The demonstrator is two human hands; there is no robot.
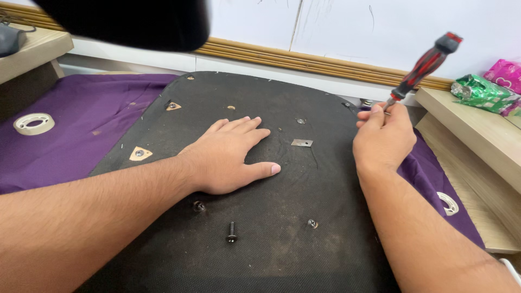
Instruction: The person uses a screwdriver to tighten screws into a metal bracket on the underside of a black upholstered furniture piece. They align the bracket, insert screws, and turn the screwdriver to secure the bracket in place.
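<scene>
Nearest the camera, a loose black bolt (232, 232) lies on the black fabric-covered seat base (271, 255), with a mounted bolt head (198, 206) to its left and a screw (312, 223) to its right. Left hand (230, 156) lies flat on the base, fingers (247, 126) spread apart, gripping nothing. A small metal plate (302, 142) sits between the hands. Right hand (382, 138) has its fingers pinched together on the shaft of a red-and-black screwdriver (426, 65), handle tilted up-right, at the base's far right edge. Purple cloth (81, 130) lies under the base, with tape rolls at left (33, 122) and right (448, 202). On the wooden shelf (477, 130) at right: green (480, 92) and pink (504, 73) crinkled packets. White wall (353, 27) with wooden trim behind; a blurred dark shape (130, 21) blocks the top left.
</scene>
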